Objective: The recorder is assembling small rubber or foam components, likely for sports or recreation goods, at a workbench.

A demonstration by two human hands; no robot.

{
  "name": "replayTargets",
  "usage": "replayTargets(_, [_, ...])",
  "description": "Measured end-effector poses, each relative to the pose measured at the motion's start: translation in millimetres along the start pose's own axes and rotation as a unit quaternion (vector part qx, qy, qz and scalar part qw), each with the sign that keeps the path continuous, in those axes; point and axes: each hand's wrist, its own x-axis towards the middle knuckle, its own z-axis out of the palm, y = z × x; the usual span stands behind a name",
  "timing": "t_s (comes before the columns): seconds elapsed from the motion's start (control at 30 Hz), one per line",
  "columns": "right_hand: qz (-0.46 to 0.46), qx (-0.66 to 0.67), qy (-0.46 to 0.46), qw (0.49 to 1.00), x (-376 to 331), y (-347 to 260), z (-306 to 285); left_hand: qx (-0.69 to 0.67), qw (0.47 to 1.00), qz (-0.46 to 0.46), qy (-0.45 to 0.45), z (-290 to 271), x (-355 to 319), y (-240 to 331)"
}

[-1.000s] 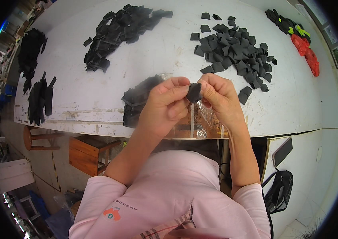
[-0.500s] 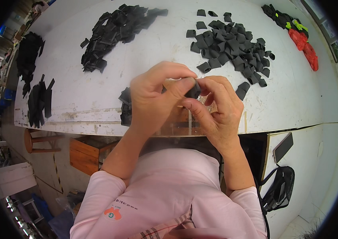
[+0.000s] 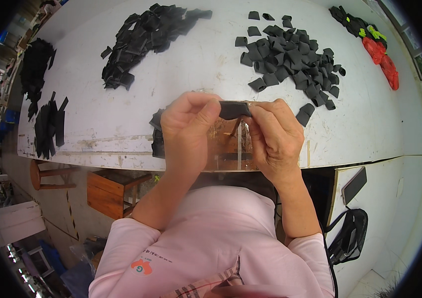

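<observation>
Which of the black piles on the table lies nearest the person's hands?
The small black stack at the table's near edge, touching the left hand; the other piles lie farther back.

I see my left hand [image 3: 187, 130] and right hand [image 3: 274, 138] pinching one small black fabric piece [image 3: 234, 109] between them above the white tabletop [image 3: 196, 64].

Large white worktable [image 3: 196, 74], heap of black fabric strips [image 3: 146, 30] at far left, pile of folded black fabric squares [image 3: 290, 54] at far right — one small black fabric piece [image 3: 234, 109] between left hand [image 3: 188, 131] and right hand [image 3: 275, 139], brown wooden stool [image 3: 111, 191] below the near edge.
</observation>
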Motion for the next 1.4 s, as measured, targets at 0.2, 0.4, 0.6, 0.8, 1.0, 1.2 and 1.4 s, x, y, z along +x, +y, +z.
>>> replayTargets(0.2, [0.002,0.003,-0.04,0.999,7,-4,-3,-0.025,1.0,0.011,0.006,-4,-1,-2])
replayTargets(0.4, [-0.02,-0.049,-0.036,0.998,8,-5,-3,0.037,0.998,0.041,0.004,-4,3,-5])
replayTargets(0.6, [0.326,0.33,-0.076,0.883,34,8,-35,0.286,0.958,0.032,0.005,-45,20,-16])
replayTargets(0.8, [0.413,0.281,-0.036,0.866,-26,13,-10,0.611,0.785,0.091,-0.053,-86,28,-55])
replayTargets(1.0, [0.432,0.282,-0.142,0.845,-58,-5,4,0.718,0.679,0.147,-0.035,-97,31,-69])
replayTargets(1.2, [0.416,0.275,-0.182,0.847,-60,-15,21,0.26,0.958,-0.059,0.104,-61,4,-19])
replayTargets(1.4, [0.503,0.504,-0.006,0.702,-56,-23,42,-0.031,0.971,-0.218,0.097,-38,-46,-17])
